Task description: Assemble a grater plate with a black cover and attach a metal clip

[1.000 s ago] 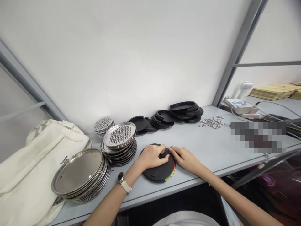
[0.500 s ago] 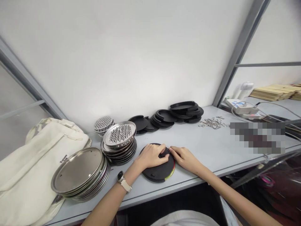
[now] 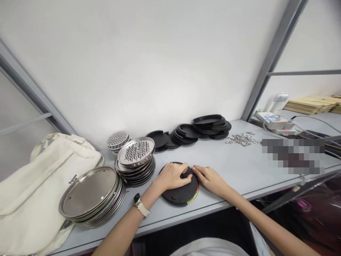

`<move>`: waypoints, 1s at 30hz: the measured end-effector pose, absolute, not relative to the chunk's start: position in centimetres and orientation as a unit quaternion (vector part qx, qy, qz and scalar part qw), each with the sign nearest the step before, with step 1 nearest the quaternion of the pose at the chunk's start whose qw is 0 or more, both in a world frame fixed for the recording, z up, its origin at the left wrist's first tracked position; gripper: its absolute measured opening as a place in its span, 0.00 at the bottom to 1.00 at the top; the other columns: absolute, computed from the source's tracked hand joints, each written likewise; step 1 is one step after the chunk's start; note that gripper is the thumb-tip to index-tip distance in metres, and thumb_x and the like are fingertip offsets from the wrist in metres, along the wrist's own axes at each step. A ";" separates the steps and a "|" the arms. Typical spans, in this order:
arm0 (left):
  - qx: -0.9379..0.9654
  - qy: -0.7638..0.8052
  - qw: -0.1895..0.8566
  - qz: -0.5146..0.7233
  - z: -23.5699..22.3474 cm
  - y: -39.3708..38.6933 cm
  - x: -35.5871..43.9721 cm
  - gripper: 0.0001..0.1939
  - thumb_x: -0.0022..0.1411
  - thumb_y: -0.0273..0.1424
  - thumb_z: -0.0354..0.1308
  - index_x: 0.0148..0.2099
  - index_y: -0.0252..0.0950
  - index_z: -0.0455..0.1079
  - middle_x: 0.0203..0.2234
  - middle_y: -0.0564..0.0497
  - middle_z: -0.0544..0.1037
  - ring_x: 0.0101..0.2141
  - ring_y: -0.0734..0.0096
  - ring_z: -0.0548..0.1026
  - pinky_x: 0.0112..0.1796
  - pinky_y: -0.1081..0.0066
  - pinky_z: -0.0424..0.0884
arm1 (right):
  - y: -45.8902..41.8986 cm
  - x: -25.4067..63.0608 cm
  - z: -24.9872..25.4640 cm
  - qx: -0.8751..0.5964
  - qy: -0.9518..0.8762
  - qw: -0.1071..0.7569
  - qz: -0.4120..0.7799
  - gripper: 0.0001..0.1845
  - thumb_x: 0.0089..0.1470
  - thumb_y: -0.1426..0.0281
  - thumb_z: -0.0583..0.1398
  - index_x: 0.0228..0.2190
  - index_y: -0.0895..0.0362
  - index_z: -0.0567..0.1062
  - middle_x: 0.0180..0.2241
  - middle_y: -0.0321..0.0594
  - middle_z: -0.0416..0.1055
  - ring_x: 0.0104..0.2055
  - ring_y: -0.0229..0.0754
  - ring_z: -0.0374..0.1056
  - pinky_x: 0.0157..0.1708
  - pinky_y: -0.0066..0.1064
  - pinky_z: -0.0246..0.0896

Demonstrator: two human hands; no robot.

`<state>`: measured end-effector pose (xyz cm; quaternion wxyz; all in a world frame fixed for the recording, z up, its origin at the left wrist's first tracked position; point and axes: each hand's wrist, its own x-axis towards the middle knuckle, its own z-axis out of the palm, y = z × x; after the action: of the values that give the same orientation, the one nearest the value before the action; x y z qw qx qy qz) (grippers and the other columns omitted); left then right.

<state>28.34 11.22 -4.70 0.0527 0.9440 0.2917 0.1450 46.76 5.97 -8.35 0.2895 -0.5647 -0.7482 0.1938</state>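
A black round disc (image 3: pixel 177 197) lies face down on the grey table, with a red and yellow strip showing along its right edge. My left hand (image 3: pixel 174 176) rests across the disc, fingers curled over its far side and thumb pointing right. At the disc's upper right rim, my right hand (image 3: pixel 209 178) is closed in a pinch on a small metal clip (image 3: pixel 191 170), mostly covered by the fingertips. Both hands nearly meet there. A heap of similar wire clips (image 3: pixel 241 139) sits farther back to the right.
Black round holders (image 3: pixel 188 131) are piled along the wall. On the left stand stacked grater discs (image 3: pixel 137 153), smaller grater discs (image 3: pixel 118 139) and a stack of round metal plates (image 3: pixel 89 193), beside a cream bag (image 3: pixel 45 192). A white device with cables (image 3: pixel 274 121) stands right.
Both hands keep almost the same position on the disc. The whole view has shifted very slightly; nothing has been picked up or let go.
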 end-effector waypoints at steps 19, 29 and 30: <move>0.944 0.287 0.051 0.152 -4.9 11.3 28.3 0.10 0.59 0.38 0.53 0.32 0.38 0.60 0.22 0.56 0.71 0.24 0.73 0.69 0.25 0.73 0.53 | 6.0 46.7 -8.2 -0.568 -0.748 0.288 0.187 0.18 0.64 0.64 0.43 0.25 0.54 0.63 0.21 0.34 0.65 0.23 0.39 0.63 0.27 0.28 0.50; 0.943 0.297 0.052 0.140 -4.6 11.2 28.4 0.09 0.59 0.38 0.53 0.32 0.38 0.62 0.22 0.55 0.71 0.25 0.72 0.70 0.25 0.72 0.53 | 6.0 46.6 -8.2 -0.569 -0.748 0.287 0.186 0.18 0.63 0.64 0.44 0.25 0.54 0.64 0.21 0.34 0.66 0.23 0.38 0.63 0.26 0.28 0.50; 0.943 0.298 0.051 0.138 -4.6 11.2 28.4 0.09 0.59 0.38 0.53 0.32 0.38 0.62 0.22 0.55 0.72 0.25 0.72 0.70 0.25 0.72 0.54 | 6.0 46.6 -8.2 -0.569 -0.747 0.288 0.186 0.18 0.63 0.64 0.44 0.25 0.54 0.64 0.21 0.34 0.66 0.23 0.38 0.63 0.26 0.28 0.50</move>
<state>28.39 11.20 -4.57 0.0511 0.9430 0.2984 0.1383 46.58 5.97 -8.15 0.2879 -0.5691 -0.7474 0.1861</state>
